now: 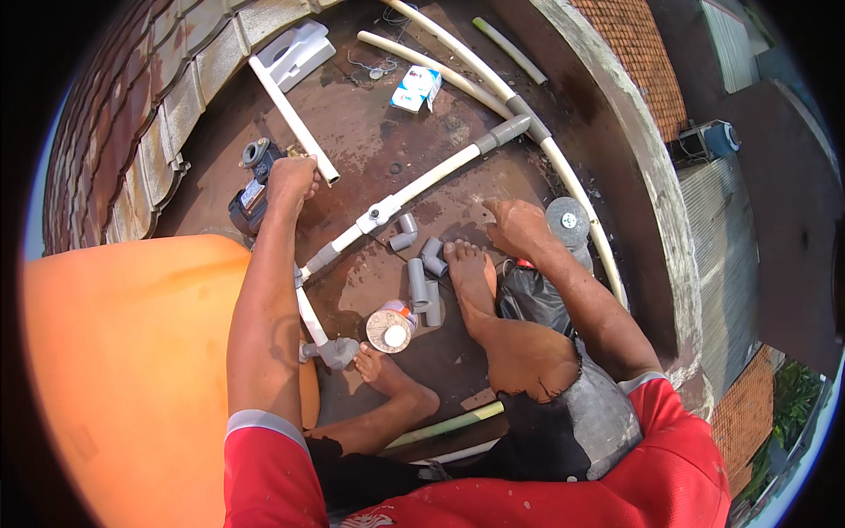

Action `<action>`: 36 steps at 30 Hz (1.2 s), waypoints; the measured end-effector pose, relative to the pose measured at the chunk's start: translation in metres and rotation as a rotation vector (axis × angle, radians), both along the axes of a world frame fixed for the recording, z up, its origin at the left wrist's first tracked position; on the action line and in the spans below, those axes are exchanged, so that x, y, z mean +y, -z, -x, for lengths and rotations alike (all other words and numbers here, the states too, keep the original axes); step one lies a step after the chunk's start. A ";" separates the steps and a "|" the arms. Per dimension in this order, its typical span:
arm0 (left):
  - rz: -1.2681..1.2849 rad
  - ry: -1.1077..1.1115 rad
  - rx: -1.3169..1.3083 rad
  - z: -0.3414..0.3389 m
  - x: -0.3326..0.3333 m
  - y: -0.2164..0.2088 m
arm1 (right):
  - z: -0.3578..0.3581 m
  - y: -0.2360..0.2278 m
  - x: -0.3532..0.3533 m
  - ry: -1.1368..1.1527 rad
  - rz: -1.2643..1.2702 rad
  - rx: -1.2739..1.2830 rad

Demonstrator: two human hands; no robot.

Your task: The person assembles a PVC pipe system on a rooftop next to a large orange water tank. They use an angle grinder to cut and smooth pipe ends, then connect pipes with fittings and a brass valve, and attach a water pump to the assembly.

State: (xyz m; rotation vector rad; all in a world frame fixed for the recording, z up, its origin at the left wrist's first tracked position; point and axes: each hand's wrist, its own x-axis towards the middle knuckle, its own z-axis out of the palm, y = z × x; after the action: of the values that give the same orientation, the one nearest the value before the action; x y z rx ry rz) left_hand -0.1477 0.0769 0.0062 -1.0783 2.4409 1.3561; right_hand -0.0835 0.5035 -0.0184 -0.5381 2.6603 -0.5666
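Note:
My left hand (293,179) is closed, its curled fingers against the side of a white plastic pipe (290,114) near the pipe's lower end. What it grips, if anything, I cannot make out. Beside that wrist stands a dark water pump (251,195) with a grey flange on top. My right hand (519,227) hangs above the floor with its index finger stretched out and the others partly bent; nothing shows in it. Next to it is a round grey disc (568,220) with a pale centre. Several loose grey pipe fittings (417,282) lie by my foot, near a round can (390,327) with a white cap.
An assembled pipe run (431,183) with a valve crosses the floor and joins a long pipe (576,180) at the right. A big orange tank (132,343) fills the left. A blue-white box (415,89), white plastic tray (297,53) and black bag (534,295) lie around. A low wall (656,158) edges the right.

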 end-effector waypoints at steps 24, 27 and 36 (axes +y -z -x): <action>0.102 0.044 0.151 -0.002 0.042 0.007 | -0.022 0.026 0.017 -0.192 -0.043 -0.115; 0.141 0.047 0.214 0.035 0.096 0.008 | -0.021 0.031 0.023 -0.180 -0.026 -0.098; 0.070 -0.085 0.150 0.039 0.109 0.011 | -0.020 0.030 0.028 -0.218 0.011 -0.100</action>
State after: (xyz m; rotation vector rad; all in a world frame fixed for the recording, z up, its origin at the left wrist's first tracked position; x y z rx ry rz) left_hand -0.1868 0.1861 -0.0047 -1.1473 2.5943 1.4352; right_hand -0.0635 0.5320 -0.0488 -0.7700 2.4653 -0.5291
